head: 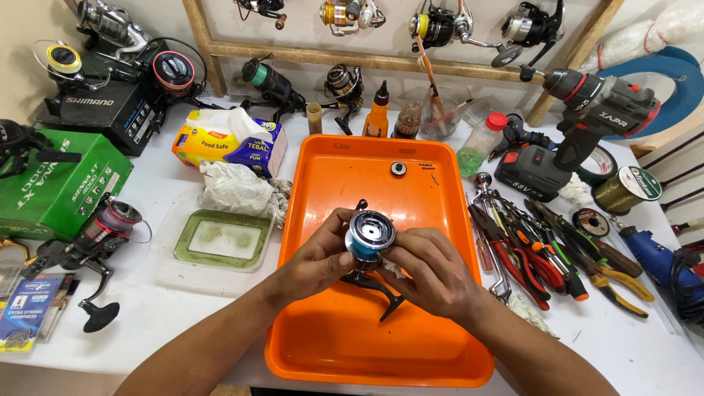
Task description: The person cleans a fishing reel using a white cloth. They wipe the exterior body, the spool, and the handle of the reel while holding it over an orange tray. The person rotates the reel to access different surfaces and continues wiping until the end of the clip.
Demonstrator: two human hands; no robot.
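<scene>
So the spinning reel (pixel 369 246) sits right between both hands, held up over the middle of the orange tray (pixel 323 345), spool end with the blue band facing the camera. The left hand (pixel 317 258) is curled around the left side of the spool, thumb over the top edge, fingers wrapped under. The right hand (pixel 433 271) is closed on the right side and seems to have a scrap of white cloth (pixel 391 265) pinched against the reel body. The reel's black handle pokes down below the hands.

Just past the fingertips, further up the tray, lies a small round metal part (pixel 398 169). Off to the right of the right hand there's a pile of pliers and cutters (pixel 557 249) with red and orange grips, and beyond those a cordless drill (pixel 587 110). Left of the left hand: a clear dish with a green pad (pixel 220 238), crumpled tissue (pixel 238 187), and another reel (pixel 95 242) lying on the white table (pixel 161 315).
</scene>
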